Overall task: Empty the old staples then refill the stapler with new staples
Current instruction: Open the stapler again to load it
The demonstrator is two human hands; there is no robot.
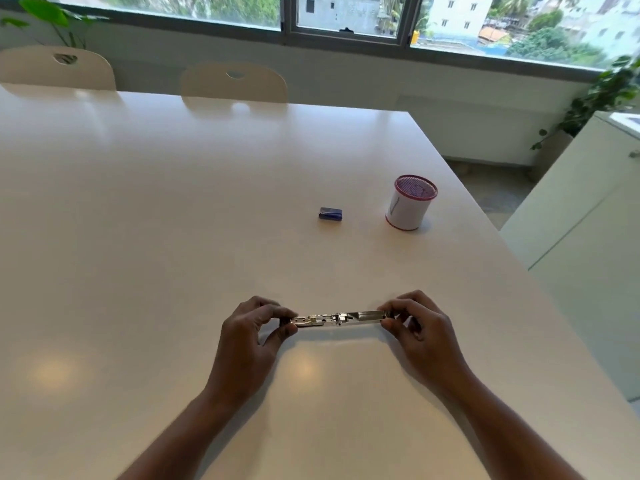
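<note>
A metal stapler [337,318] is spread out flat, hinged fully apart, just above the white table [173,237] near its front middle. My left hand [252,337] pinches its left end and my right hand [420,327] pinches its right end. The staple channel faces up; I cannot tell whether staples lie in it. A small blue staple box [330,214] rests on the table farther back, right of centre, well away from both hands.
A white mesh cup with pink rims [410,202] stands right of the blue box, close to the table's right edge. Two chairs [235,83] are tucked in at the far side. A white cabinet [588,220] stands to the right.
</note>
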